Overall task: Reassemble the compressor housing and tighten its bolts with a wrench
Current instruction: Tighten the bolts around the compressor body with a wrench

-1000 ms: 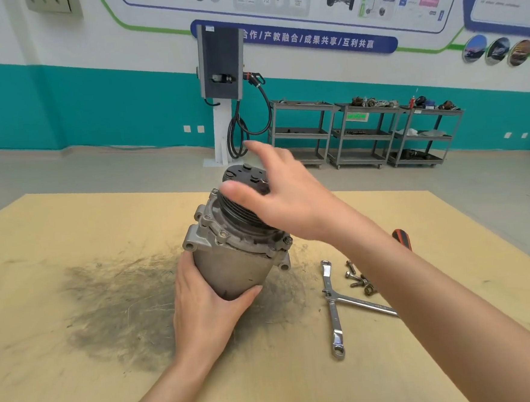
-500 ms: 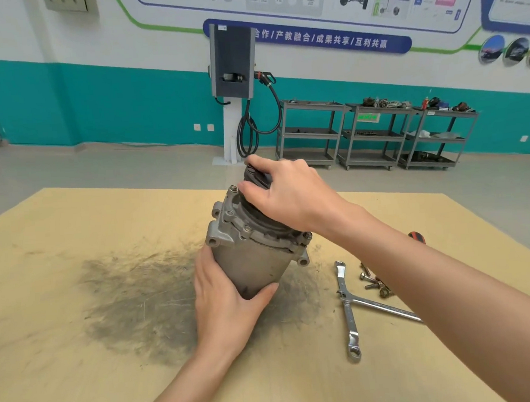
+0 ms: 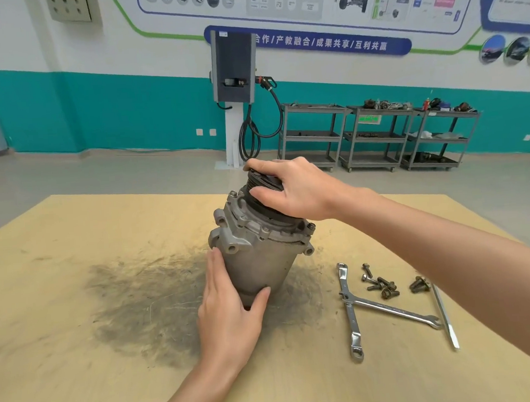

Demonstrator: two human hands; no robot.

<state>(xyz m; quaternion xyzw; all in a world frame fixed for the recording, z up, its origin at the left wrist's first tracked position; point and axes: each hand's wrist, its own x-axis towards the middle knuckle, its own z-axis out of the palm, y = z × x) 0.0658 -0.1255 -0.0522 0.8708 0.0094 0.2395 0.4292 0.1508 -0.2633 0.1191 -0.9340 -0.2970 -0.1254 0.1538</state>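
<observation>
A grey metal compressor (image 3: 258, 257) stands tilted on the wooden table (image 3: 64, 356), its black pulley (image 3: 262, 207) pointing up and away. My left hand (image 3: 230, 313) grips the lower body of the housing from the near side. My right hand (image 3: 291, 188) grips the pulley from above, thumb on its near rim. To the right lie two crossed wrenches (image 3: 350, 314) and several loose bolts (image 3: 381, 283).
A flat screwdriver blade (image 3: 446, 317) lies right of the wrenches, partly under my right forearm. A dark grease smear (image 3: 145, 297) covers the table left of the compressor. Beyond the table stand a charging post (image 3: 232, 71) and grey shelf carts (image 3: 378, 133).
My right hand came down from hovering over the pulley and closed on it. The left hand kept its hold on the housing. The camera view shifted slightly.
</observation>
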